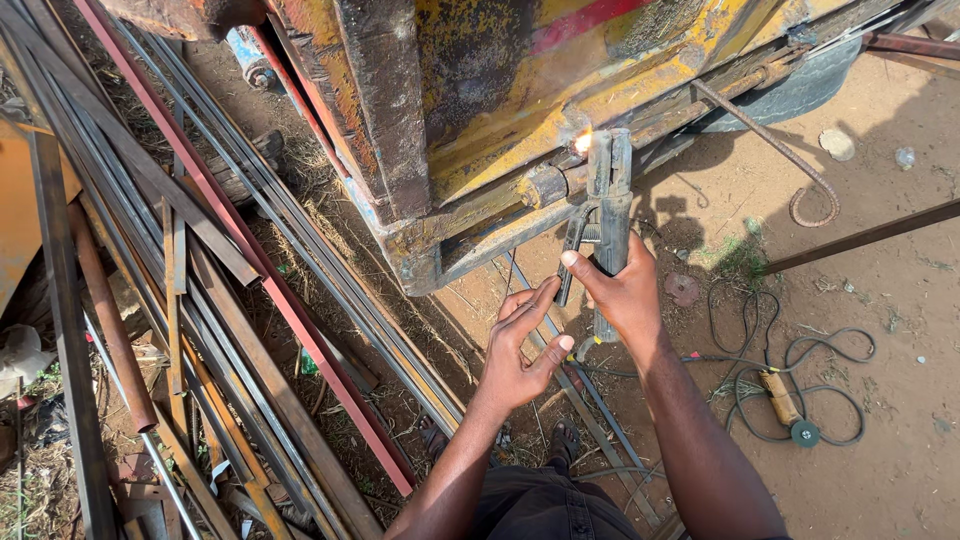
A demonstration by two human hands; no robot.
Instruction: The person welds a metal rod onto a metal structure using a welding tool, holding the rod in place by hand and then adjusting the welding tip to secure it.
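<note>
The right hand (pixel 625 290) grips a welding holder (pixel 607 215), its tip glowing at a rusty hinge pin (pixel 548 185) on the yellow metal body (pixel 560 80). The left hand (pixel 520 350) hovers open just beside it, holding nothing. Steel bars (pixel 200 300) lie left; a cable (pixel 800 385) coils right.

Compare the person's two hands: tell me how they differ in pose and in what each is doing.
The right hand is closed around the grey electrode holder, thumb on its lever; the left hand is open, fingers spread, holding nothing. The right hand sits higher, nearer the spark at the yellow metal frame; the left hand hangs lower, just beside the holder's lever. Both are bare, without gloves.
</note>
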